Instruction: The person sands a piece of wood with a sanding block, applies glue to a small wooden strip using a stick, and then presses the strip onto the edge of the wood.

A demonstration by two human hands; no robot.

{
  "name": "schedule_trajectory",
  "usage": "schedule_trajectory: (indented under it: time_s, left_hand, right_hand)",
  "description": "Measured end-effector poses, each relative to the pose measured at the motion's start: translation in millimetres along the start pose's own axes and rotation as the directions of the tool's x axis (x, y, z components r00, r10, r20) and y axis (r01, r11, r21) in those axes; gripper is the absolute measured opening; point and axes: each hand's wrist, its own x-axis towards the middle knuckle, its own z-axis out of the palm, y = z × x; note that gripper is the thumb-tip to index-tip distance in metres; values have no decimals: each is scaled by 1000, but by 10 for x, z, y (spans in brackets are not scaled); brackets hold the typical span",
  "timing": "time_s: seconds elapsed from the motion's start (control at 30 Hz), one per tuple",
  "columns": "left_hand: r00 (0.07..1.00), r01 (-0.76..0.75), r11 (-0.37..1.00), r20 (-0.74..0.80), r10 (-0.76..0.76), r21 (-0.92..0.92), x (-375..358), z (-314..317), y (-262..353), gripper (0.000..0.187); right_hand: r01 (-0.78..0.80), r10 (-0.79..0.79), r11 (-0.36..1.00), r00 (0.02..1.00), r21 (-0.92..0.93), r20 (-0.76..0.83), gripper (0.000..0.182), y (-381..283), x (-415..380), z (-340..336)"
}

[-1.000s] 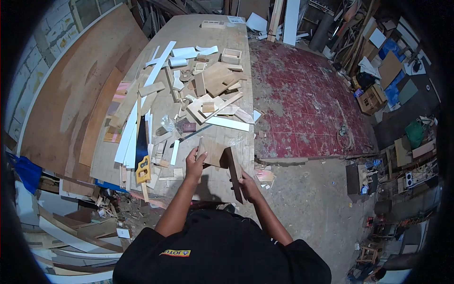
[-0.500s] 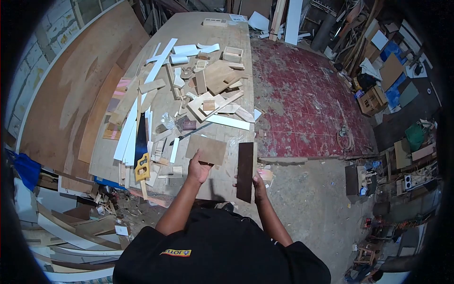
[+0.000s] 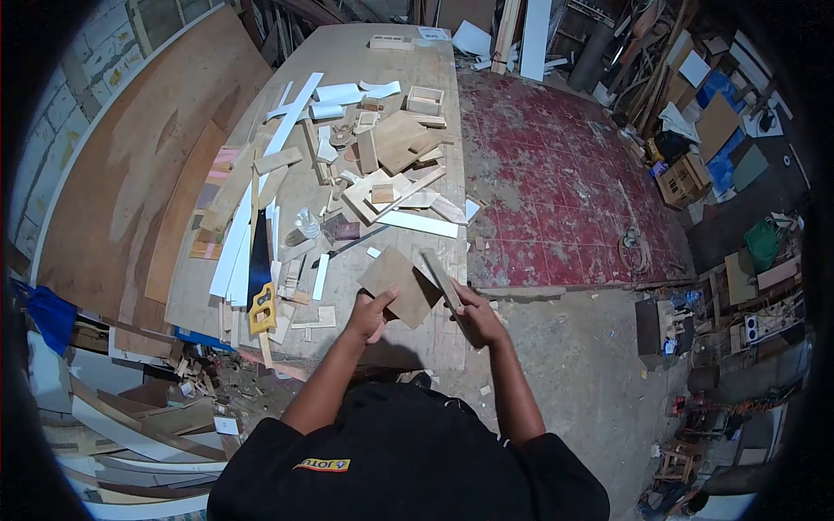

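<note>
My left hand (image 3: 371, 316) grips the lower left edge of a square brown board (image 3: 401, 288), thumb on its face. The board is tilted above the near end of the worktable (image 3: 347, 352). A narrow wooden board (image 3: 442, 276), seen nearly edge-on, is in my right hand (image 3: 478, 318), its top leaning towards the square board. Whether the two boards touch I cannot tell. Left of my hands, a saw with a yellow handle (image 3: 262, 308) lies among white strips and wood pieces.
Wood offcuts, a small open wooden box (image 3: 426, 100) and a clear bottle (image 3: 307, 223) are on the table. A large plywood sheet (image 3: 130, 165) stands at the left. Red floor tiles (image 3: 556, 191) lie to the right, with a cardboard box (image 3: 684, 181) beyond.
The square board has turned and tilted. The narrow board has swung from its dark broad face to nearly edge-on, and my right hand has moved up with it, bringing the boards closer together.
</note>
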Motion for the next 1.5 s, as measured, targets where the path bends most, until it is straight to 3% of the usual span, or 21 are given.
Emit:
schedule_trajectory:
  time_s: [0.07,0.17,0.23,0.27,0.37,0.4,0.47,0.5,0.57,0.7,0.77,0.83,0.87,0.97,1.03,1.13,1.2,1.37,1.4,1.43,1.5]
  left_hand:
    - [996,-68,978,77,54,196,32,-5,122,50]
    - [994,4,977,104,-27,212,46,68,155,50]
    - [995,-13,978,98,-8,210,8,192,176,48]
    - [996,-25,978,93,6,209,-8,235,190,46]
    - [1000,20,992,9,-21,124,68,136,88,42]
    - [1000,18,992,12,-20,123,82,120,71,42]
    - [992,-70,994,-111,61,-80,112,78,48,40]
    - [992,-71,994,-112,62,-79,134,79,82,40]
    - [952,-245,952,-233,201,-181,189,92,156,40]
    - [946,-280,944,-220,240,-173,167,197,-11,42]
    - [926,-317,944,-245,288,-91,48,330,36,40]
    - [970,-129,976,-180,161,176,-49,326,72,35]
    - [965,-227,943,-71,251,241,-28,268,-29,32]
    - [986,-167,894,71,151,416,-133,337,-108,34]
    - [982,-187,914,72,172,361,-106,402,-191,36]
    - [966,-220,943,-78,246,251,2,430,-254,35]
    - [935,-253,966,-267,233,-42,85,433,-231,34]
    - [923,-277,937,-329,198,-214,90,425,143,30]
    - [916,-292,936,-338,214,-197,78,425,127,30]
    - [910,-303,936,-347,229,-179,42,453,136,30]
    - [922,-273,958,-309,233,-93,-62,451,121,31]
  right_hand:
    - [-7,10,999,995,-34,98,72,-172,48,-78]
    - [-122,110,991,978,58,177,71,-238,134,-75]
    - [31,-49,987,992,155,118,70,-268,195,-22]
    - [33,-51,988,992,154,118,70,-282,215,-2]
    - [223,-217,954,975,-200,51,71,-383,208,57]
    - [224,-219,953,975,-203,50,71,-443,171,61]
    - [58,-58,998,998,-29,-18,72,-546,63,104]
    - [59,-59,998,998,-29,-17,72,-499,38,132]
    - [29,-29,1000,999,6,-45,70,-292,-19,205]
    - [-45,141,915,967,401,-214,65,-76,-128,639]
    - [9,95,918,965,396,-244,63,-16,-129,601]
    - [84,-49,988,965,128,-258,63,-36,-154,378]
    - [116,-123,992,961,-41,-248,64,-88,-136,236]
    - [145,-136,964,989,-222,55,68,-445,-89,-84]
    - [153,-154,965,988,-214,14,69,-523,-9,-67]
    - [194,-223,950,970,-244,-100,70,-590,54,68]
    - [240,-296,924,941,-296,-162,72,-551,42,134]
    - [206,-254,948,948,-241,-190,75,-201,-176,494]
    - [133,-119,990,969,50,-216,75,-49,-203,528]
    - [48,22,940,979,338,-201,76,50,-190,545]
    - [22,12,990,971,140,-240,75,125,-177,360]
